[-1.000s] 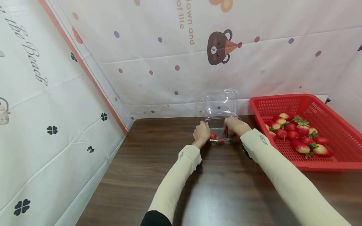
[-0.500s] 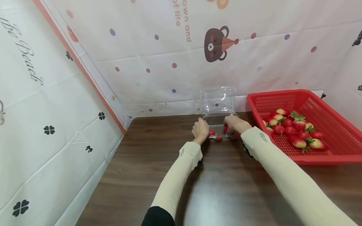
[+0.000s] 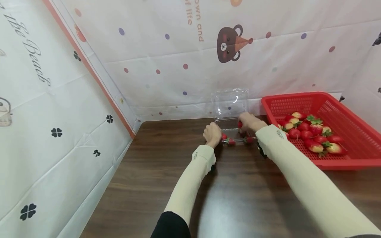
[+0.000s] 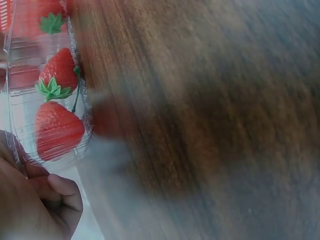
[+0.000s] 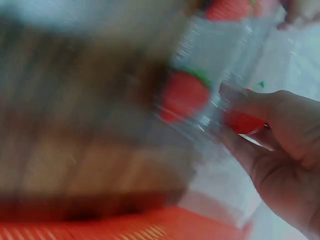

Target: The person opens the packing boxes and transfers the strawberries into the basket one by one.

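A clear plastic clamshell box [image 3: 230, 105] stands by the back wall, its lid raised. Along its front lie strawberries, among them a red one [image 4: 59, 131] with green leaves and another [image 4: 61, 70] beside it. My left hand [image 3: 212, 134] grips the box's left end, with thumb and fingers curled at the wall in the left wrist view. Over the box's right part, my right hand [image 3: 250, 122] holds a strawberry [image 5: 243, 122] between thumb and fingers. One more strawberry [image 5: 185, 96] shows through the front wall near those fingertips.
A red slotted basket [image 3: 357, 158] with a pile of strawberries [image 3: 312, 134] stands to the right, close to my right forearm. The brown wooden table [image 3: 148, 178] meets a printed white wall covering [image 3: 166, 89] at the back and left.
The strawberry in my right hand has moved toward the back of the box. My left hand stays at the left end. The head view has shifted slightly.
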Action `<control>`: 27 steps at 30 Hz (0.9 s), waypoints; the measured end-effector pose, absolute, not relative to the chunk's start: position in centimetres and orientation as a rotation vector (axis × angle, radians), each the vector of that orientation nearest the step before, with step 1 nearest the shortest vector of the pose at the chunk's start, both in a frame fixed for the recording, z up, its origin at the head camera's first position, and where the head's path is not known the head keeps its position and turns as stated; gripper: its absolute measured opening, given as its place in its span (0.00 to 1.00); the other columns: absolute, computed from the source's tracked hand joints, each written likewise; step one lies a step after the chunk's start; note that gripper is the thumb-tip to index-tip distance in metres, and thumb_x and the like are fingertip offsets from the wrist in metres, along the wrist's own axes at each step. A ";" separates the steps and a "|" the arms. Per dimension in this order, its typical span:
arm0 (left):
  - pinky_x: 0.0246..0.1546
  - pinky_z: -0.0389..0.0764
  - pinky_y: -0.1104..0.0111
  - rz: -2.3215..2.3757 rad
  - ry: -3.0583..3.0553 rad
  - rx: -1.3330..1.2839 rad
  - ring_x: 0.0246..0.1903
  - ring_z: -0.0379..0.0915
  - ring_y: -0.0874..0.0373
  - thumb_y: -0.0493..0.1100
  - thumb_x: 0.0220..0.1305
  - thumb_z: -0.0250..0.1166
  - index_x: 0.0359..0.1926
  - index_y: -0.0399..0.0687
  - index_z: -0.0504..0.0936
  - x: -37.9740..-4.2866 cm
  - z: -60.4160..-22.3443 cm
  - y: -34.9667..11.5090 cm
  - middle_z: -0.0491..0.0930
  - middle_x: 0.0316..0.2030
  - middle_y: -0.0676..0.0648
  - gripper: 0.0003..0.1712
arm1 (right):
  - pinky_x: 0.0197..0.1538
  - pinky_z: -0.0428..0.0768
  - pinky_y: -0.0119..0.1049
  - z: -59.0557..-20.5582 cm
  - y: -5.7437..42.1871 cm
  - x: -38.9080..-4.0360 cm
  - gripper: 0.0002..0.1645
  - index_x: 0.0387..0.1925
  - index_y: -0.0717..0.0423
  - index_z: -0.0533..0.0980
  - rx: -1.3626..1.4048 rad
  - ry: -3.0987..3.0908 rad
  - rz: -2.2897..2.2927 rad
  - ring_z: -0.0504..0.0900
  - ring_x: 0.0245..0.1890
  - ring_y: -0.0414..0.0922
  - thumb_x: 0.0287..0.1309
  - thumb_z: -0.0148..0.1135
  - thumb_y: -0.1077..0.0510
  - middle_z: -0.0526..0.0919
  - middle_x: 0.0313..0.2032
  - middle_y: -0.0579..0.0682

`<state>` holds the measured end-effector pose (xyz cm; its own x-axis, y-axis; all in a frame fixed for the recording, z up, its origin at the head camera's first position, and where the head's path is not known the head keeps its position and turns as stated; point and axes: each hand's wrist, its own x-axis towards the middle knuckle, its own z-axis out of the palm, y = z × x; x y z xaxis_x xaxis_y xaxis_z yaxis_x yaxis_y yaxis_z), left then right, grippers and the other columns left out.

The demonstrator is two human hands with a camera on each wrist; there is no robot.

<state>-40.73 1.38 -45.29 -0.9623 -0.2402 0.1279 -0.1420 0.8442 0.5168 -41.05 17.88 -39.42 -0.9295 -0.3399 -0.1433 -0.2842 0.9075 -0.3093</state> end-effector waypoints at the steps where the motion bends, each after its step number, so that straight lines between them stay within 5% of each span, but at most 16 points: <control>1: 0.41 0.85 0.55 -0.766 -2.835 0.294 0.41 0.88 0.46 0.48 0.74 0.60 0.42 0.45 0.88 -40.8 -45.2 1.4 0.90 0.42 0.42 0.14 | 0.42 0.82 0.46 -38.6 18.0 -41.2 0.11 0.37 0.67 0.81 -0.477 2.884 -0.435 0.81 0.37 0.54 0.50 0.73 0.69 0.83 0.36 0.61; 8: 0.41 0.84 0.55 -0.736 -2.868 0.266 0.41 0.88 0.46 0.49 0.75 0.59 0.43 0.45 0.87 -40.8 -45.4 2.1 0.90 0.42 0.42 0.15 | 0.51 0.82 0.54 -33.4 18.8 -41.7 0.29 0.52 0.71 0.70 -0.630 2.984 -0.451 0.82 0.46 0.63 0.49 0.72 0.70 0.80 0.44 0.69; 14: 0.41 0.85 0.55 -0.674 -2.922 0.264 0.43 0.88 0.46 0.51 0.75 0.58 0.46 0.47 0.88 -40.6 -45.8 2.4 0.90 0.44 0.42 0.17 | 0.49 0.82 0.54 -27.2 20.0 -41.1 0.21 0.41 0.70 0.76 -0.904 3.093 -0.329 0.81 0.40 0.60 0.46 0.76 0.68 0.82 0.39 0.67; 27: 0.42 0.85 0.52 -0.733 -2.871 0.204 0.43 0.87 0.43 0.49 0.76 0.57 0.45 0.41 0.86 -41.2 -45.0 1.9 0.89 0.43 0.38 0.18 | 0.54 0.81 0.61 -19.9 23.0 -39.4 0.24 0.53 0.72 0.73 -0.902 3.199 -0.039 0.81 0.49 0.69 0.57 0.69 0.66 0.81 0.48 0.75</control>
<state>-41.19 1.94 -45.05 -0.9759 -0.1741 0.1317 -0.0897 0.8698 0.4853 -39.39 23.04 -19.86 -0.8375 -0.5156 0.1812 -0.5199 0.8538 0.0267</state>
